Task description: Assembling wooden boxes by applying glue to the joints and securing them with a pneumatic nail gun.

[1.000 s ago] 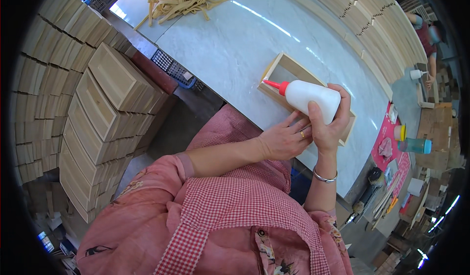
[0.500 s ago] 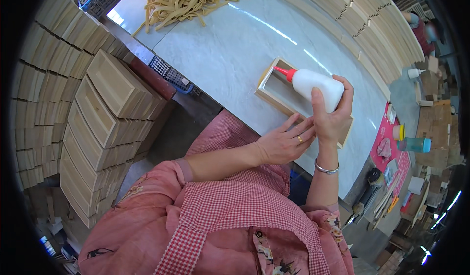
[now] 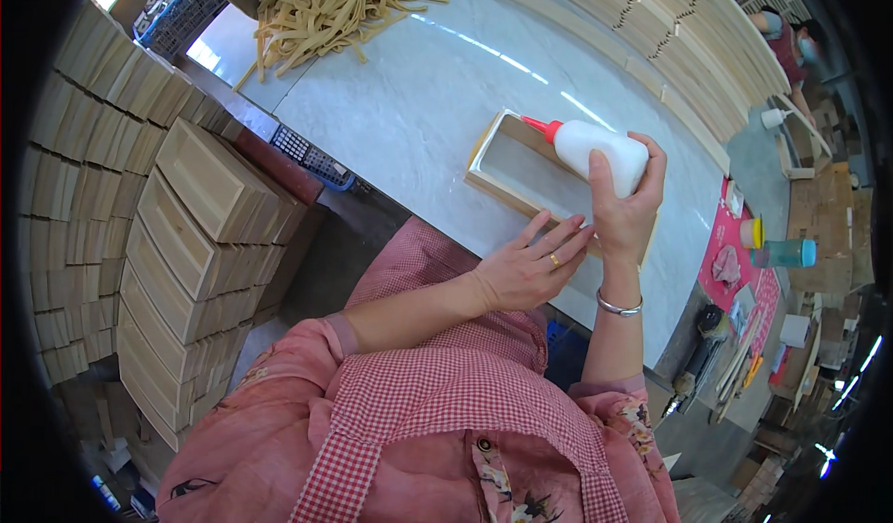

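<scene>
A rectangular wooden frame (image 3: 496, 184) lies on the pale, marble-patterned table. White glue (image 3: 481, 154) runs along its left short end up to the far corner. My right hand (image 3: 621, 208) is closed round a white squeeze bottle (image 3: 603, 155), tilted so its red nozzle (image 3: 539, 127) points left. The tip is at the frame's far side, close to that corner; whether it touches the wood I cannot tell. My left hand (image 3: 532, 270) has its fingers stretched out, their tips at the frame's near long side. Part of the frame's right end is hidden behind my right hand.
Tan strips (image 3: 326, 11) are heaped at the far left of the table. Stacked wooden pieces (image 3: 688, 20) line its far edge. Piled wooden boxes (image 3: 200, 179) stand at left. A teal jar (image 3: 786, 253) and a pink cloth (image 3: 726, 264) are at right, where another person (image 3: 791, 48) works.
The bottle's tip has moved to the frame's far-left corner, and the white glue line now reaches that corner. The whole view has shifted slightly. My left hand stays by the near side.
</scene>
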Action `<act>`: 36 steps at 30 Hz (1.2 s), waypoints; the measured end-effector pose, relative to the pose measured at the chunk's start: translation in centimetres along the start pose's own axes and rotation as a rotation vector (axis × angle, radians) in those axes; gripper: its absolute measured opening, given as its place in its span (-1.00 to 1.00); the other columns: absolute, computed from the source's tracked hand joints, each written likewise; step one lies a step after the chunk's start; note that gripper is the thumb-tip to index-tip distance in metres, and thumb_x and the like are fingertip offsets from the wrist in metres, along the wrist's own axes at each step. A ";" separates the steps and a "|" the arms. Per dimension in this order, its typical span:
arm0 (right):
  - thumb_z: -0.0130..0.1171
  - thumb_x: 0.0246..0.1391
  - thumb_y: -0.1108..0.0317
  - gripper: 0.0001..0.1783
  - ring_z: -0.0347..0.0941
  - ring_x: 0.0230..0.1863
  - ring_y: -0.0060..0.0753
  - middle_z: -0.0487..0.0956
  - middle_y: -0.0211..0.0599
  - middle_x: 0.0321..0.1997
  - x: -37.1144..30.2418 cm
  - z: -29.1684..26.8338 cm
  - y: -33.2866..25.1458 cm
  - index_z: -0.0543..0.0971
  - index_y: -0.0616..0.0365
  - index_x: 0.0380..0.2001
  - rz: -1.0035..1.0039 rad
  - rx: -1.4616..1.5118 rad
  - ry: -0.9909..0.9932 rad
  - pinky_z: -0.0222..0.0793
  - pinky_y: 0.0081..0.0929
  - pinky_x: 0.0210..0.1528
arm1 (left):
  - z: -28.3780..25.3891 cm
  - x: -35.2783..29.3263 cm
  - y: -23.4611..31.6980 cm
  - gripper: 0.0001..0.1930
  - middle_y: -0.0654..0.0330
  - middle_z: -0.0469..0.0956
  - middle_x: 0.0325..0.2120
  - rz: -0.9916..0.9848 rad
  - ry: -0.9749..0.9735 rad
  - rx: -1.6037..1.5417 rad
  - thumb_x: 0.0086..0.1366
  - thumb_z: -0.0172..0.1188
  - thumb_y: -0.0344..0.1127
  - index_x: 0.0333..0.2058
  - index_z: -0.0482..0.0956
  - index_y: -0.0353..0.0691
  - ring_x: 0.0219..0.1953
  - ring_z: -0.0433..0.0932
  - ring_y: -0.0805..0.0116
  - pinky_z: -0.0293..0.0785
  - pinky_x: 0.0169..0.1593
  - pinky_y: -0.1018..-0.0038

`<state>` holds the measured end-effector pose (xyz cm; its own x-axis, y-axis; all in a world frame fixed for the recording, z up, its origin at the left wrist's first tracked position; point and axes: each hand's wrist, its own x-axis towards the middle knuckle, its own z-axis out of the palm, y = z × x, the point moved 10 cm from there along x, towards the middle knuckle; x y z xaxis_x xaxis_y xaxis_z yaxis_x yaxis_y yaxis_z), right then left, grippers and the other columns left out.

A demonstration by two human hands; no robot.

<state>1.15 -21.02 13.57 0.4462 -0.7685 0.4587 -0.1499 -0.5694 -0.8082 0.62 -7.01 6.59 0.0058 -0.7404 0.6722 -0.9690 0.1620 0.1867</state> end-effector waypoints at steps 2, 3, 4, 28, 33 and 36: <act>0.42 0.02 0.36 -0.44 0.51 -0.15 -0.25 0.55 -0.19 -0.06 -0.2 -1.3 0.1 0.44 0.12 0.08 -0.001 -0.032 0.012 0.48 -0.36 -0.07 | -0.1 0.2 -0.1 -0.55 0.01 0.31 0.36 -0.006 -0.004 -0.003 0.28 0.14 -0.27 0.13 0.54 -0.29 0.43 0.24 0.08 0.07 0.45 0.04; 0.42 0.03 0.36 -0.45 0.50 -0.15 -0.26 0.55 -0.20 -0.06 -0.3 -1.9 0.3 0.44 0.12 0.08 -0.001 -0.048 0.018 0.48 -0.36 -0.07 | -0.1 0.3 -0.1 -0.55 0.00 0.31 0.35 -0.008 -0.006 -0.005 0.28 0.12 -0.28 0.12 0.54 -0.30 0.43 0.23 0.07 0.07 0.45 0.04; 0.42 0.03 0.36 -0.45 0.50 -0.15 -0.26 0.55 -0.20 -0.06 -0.4 -2.6 0.5 0.44 0.12 0.08 0.001 -0.052 0.025 0.48 -0.36 -0.07 | -0.1 0.3 0.0 -0.55 0.00 0.31 0.35 -0.002 -0.007 -0.010 0.28 0.12 -0.28 0.12 0.54 -0.30 0.43 0.23 0.07 0.07 0.45 0.04; 0.40 0.05 0.34 -0.50 0.49 -0.14 -0.27 0.56 -0.17 -0.06 -5.2 -19.4 4.9 0.48 0.17 0.04 0.022 -0.305 0.316 0.46 -0.39 -0.04 | 1.1 0.2 0.1 -0.51 0.07 0.19 0.44 -0.020 -0.139 -0.028 0.25 0.22 -0.18 0.14 0.53 -0.20 0.49 0.11 0.06 -0.20 0.51 -0.04; 0.40 0.05 0.35 -0.51 0.48 -0.14 -0.28 0.56 -0.17 -0.07 -5.7 -21.2 5.0 0.48 0.17 0.04 0.027 -0.351 0.352 0.46 -0.38 -0.04 | 1.1 0.2 0.2 -0.52 0.07 0.20 0.44 -0.024 -0.145 -0.016 0.25 0.23 -0.19 0.13 0.54 -0.19 0.49 0.11 0.05 -0.22 0.52 -0.04; 0.39 0.05 0.36 -0.51 0.48 -0.14 -0.28 0.56 -0.17 -0.07 -6.1 -21.6 5.0 0.48 0.17 0.04 0.027 -0.340 0.355 0.45 -0.38 -0.04 | 1.1 0.2 0.4 -0.53 0.05 0.19 0.44 -0.017 -0.135 -0.022 0.26 0.20 -0.19 0.12 0.54 -0.22 0.49 0.11 0.06 -0.20 0.51 -0.05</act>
<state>-21.33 -25.54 14.68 0.1185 -0.8023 0.5850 -0.4631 -0.5658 -0.6822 0.02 -7.82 6.05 -0.0121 -0.8238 0.5667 -0.9632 0.1618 0.2145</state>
